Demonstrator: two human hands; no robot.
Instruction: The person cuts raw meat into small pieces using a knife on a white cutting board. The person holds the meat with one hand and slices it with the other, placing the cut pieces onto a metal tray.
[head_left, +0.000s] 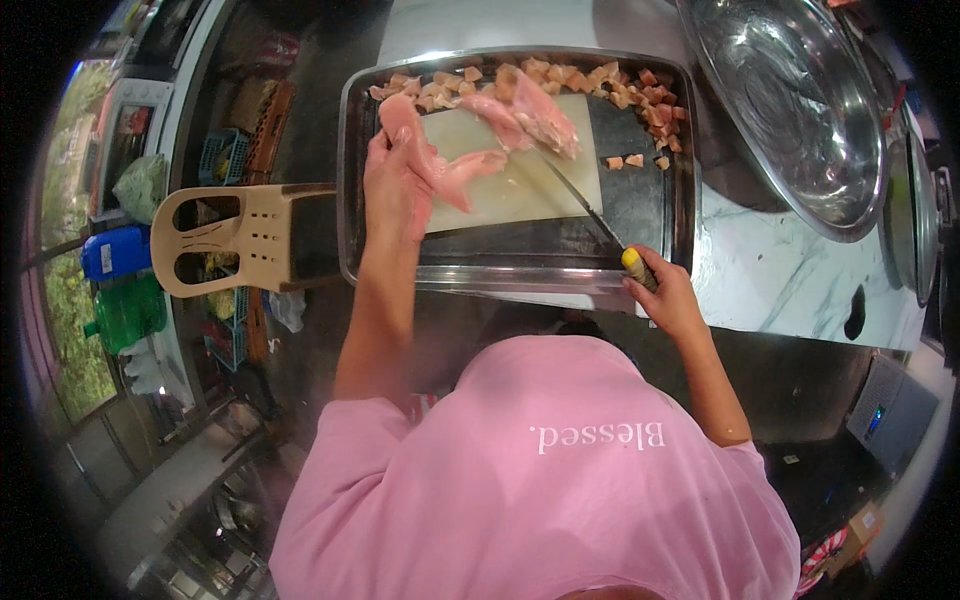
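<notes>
My left hand is closed on a long pale-pink piece of raw chicken, whose loose end hangs over the white cutting board. In my right hand is the handle of a knife with a yellow band, its blade slanting up and left across the board's right part. More raw chicken lies on the board's far side, by the blade's tip. The board rests in a large metal tray. Diced chicken lines the tray's far edge and far right corner, with three small cubes apart from the rest.
A big round metal basin stands right of the tray on the marble-patterned table. Left of the tray is a beige plastic chair. Farther left are a blue container, a green bottle and crates.
</notes>
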